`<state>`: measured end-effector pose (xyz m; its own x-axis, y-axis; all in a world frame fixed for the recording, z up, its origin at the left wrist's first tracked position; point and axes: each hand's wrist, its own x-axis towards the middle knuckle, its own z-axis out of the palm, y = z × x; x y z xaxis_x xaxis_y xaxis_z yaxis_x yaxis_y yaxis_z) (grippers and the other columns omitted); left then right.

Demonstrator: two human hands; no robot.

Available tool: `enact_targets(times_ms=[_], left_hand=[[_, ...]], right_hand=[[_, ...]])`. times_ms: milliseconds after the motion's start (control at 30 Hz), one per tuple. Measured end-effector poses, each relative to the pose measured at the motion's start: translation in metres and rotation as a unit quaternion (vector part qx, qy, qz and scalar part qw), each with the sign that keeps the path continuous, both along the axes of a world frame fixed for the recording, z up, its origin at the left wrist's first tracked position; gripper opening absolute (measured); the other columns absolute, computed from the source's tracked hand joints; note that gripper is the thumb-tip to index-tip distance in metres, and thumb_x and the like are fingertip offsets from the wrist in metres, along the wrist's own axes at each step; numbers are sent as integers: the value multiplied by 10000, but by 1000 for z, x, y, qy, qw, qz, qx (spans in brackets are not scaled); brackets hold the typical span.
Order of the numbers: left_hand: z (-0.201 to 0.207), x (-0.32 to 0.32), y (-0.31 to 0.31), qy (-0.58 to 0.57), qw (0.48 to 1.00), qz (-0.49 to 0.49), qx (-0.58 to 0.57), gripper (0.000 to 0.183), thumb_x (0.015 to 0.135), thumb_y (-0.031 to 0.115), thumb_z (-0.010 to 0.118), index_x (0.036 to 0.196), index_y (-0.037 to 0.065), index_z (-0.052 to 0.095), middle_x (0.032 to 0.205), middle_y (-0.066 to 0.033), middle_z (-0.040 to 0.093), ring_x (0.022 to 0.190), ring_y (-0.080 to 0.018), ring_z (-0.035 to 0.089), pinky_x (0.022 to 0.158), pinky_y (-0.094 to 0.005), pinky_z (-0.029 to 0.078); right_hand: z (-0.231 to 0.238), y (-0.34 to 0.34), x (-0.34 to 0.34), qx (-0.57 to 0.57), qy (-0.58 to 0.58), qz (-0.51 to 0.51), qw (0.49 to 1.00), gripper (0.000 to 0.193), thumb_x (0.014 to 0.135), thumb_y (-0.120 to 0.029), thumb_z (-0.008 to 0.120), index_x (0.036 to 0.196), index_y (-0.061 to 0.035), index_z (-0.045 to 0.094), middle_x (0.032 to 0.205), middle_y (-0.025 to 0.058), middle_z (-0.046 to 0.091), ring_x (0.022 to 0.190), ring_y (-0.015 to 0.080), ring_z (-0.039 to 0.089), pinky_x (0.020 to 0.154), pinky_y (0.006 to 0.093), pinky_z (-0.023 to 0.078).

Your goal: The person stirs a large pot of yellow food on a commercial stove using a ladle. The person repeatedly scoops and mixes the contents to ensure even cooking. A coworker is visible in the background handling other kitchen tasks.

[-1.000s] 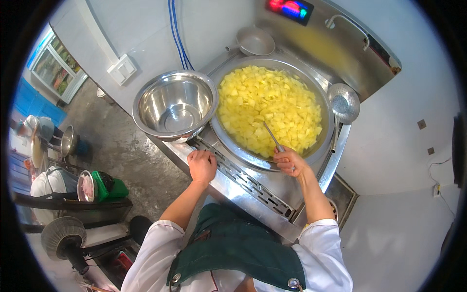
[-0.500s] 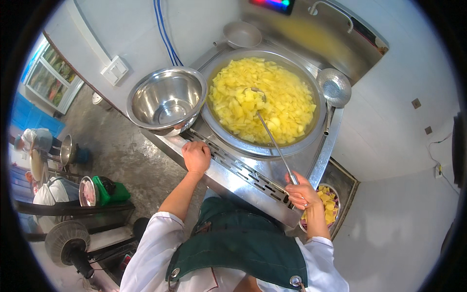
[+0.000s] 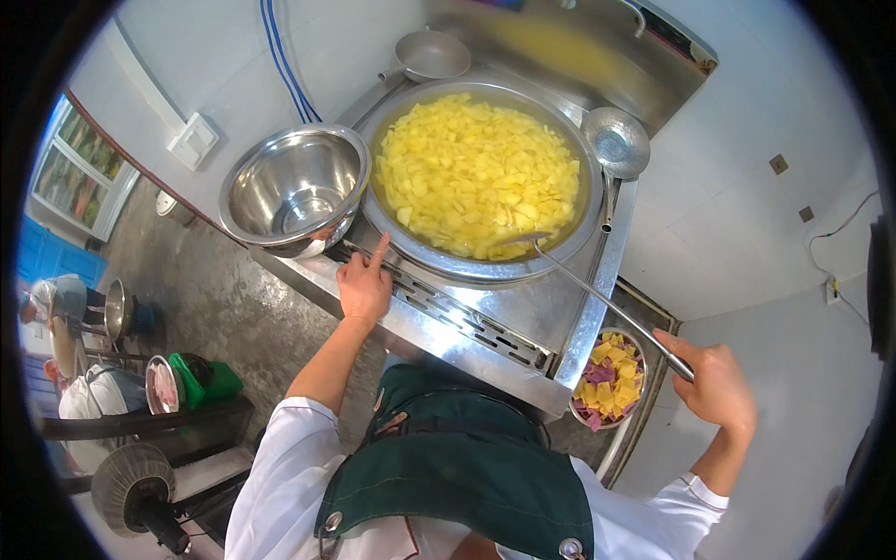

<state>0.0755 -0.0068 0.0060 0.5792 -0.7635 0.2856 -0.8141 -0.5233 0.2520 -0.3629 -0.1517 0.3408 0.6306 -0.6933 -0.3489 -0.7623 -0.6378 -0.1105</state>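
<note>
My right hand is closed around the handle end of a long metal ladle, out to the right of the stove. The ladle slants over the near right rim of a wide wok, its bowl end low among the yellow pieces. Cut yellow chunks, probably potato, fill the wok in cloudy liquid. At the stove's front edge is my left hand, holding nothing, index finger stretched toward the wok rim and other fingers partly bent. Beside it stands a shiny steel bowl with nothing in it.
A perforated strainer lies right of the wok; a small grey pan sits behind it. Low at the right stands a container of yellow and purple pieces. A fan and a person are at left.
The ladle's bowl has come from mid-wok to the near right rim as my right hand swung outward to the right. My left index finger has straightened. The view has shifted slightly.
</note>
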Motion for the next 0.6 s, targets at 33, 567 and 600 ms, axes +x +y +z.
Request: enact_targets(times_ms=[33, 567, 600], left_hand=[[0, 1, -1, 4, 1000, -12, 15, 691, 889, 172, 588, 1550, 338, 475, 954, -83, 582, 948, -260, 594, 1001, -435, 414], [1, -3, -1, 13, 1000, -12, -22, 635, 895, 172, 596, 1517, 282, 527, 949, -103, 573, 984, -282, 584, 1004, -446, 418], [1, -3, -1, 6, 1000, -12, -19, 632, 895, 175, 596, 1515, 280, 529, 952, -103, 571, 989, -284, 583, 1004, -446, 418]], right_hand=[[4, 1, 4, -7, 32, 11, 999, 649, 778, -59, 668, 1407, -217, 631, 843, 197, 721, 770, 417, 695, 737, 477, 578], [-192, -55, 164, -77, -34, 93, 992, 148, 884, -40, 591, 912, 11, 726, 933, 209, 751, 878, 374, 754, 733, 459, 618], [-199, -59, 175, -80, -37, 83, 993, 142, 881, -41, 601, 917, 7, 731, 937, 204, 752, 880, 371, 755, 729, 453, 619]])
